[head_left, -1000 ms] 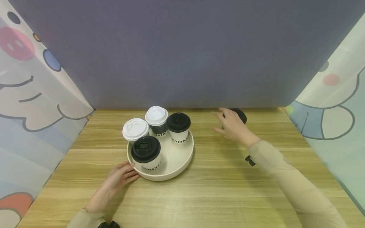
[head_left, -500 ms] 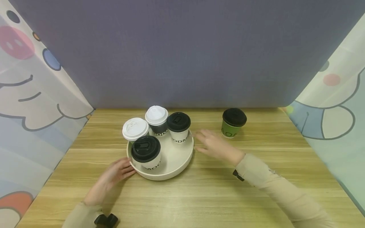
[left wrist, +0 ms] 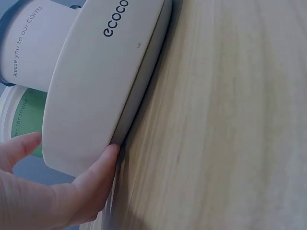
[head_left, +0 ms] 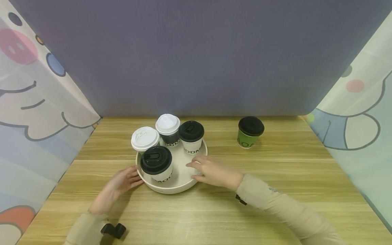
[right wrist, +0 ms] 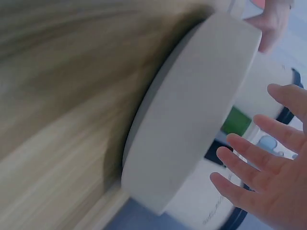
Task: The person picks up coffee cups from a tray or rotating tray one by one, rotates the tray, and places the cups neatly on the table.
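Note:
A round white tray (head_left: 175,189) with a raised wall holds several lidded paper coffee cups. One white cup with a black lid (head_left: 157,160) stands at the front left, another white black-lidded cup (head_left: 192,132) at the back right. A green cup with a white lid (head_left: 145,139) and a dark cup with a white lid (head_left: 167,124) stand behind on the left. My left hand (head_left: 120,183) touches the tray's left wall, thumb at the rim, fingertips low near the base. Over the tray's right rim hovers my right hand (head_left: 215,172), fingers spread, holding nothing.
A green cup with a black lid (head_left: 249,134) stands apart on the wooden table (head_left: 190,217), at the back right. A grey panel (head_left: 202,58) rises behind the table, and printed curtains (head_left: 355,112) flank both sides.
My right hand has moved left and toward me, from beside the lone green cup to over the tray's right rim. My left hand has slid slightly back at the tray's left side.

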Action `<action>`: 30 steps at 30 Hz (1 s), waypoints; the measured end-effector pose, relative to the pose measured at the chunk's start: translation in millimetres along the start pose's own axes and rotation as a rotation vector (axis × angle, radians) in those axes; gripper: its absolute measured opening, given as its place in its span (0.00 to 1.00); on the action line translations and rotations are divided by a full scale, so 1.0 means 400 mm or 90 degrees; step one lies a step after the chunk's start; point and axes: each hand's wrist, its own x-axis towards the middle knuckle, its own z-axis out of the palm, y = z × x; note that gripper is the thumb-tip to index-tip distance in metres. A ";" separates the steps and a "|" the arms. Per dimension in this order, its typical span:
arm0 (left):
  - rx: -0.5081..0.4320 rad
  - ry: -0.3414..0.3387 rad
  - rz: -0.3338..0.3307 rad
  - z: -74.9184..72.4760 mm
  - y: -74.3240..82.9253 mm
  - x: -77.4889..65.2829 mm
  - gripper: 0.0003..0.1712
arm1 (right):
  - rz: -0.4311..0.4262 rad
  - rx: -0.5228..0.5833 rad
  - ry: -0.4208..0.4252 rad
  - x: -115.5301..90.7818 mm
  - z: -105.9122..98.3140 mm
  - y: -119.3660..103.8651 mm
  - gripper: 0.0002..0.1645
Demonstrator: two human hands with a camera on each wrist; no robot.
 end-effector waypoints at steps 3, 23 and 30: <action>-0.005 0.009 -0.004 -0.001 0.003 0.003 0.08 | -0.014 -0.008 -0.011 0.007 0.013 -0.015 0.22; 0.034 0.010 -0.005 -0.007 0.008 0.020 0.27 | -0.097 -0.076 -0.013 0.027 0.063 -0.066 0.07; 0.026 -0.020 -0.004 -0.007 0.009 0.012 0.16 | -0.097 -0.107 0.003 0.024 0.064 -0.064 0.05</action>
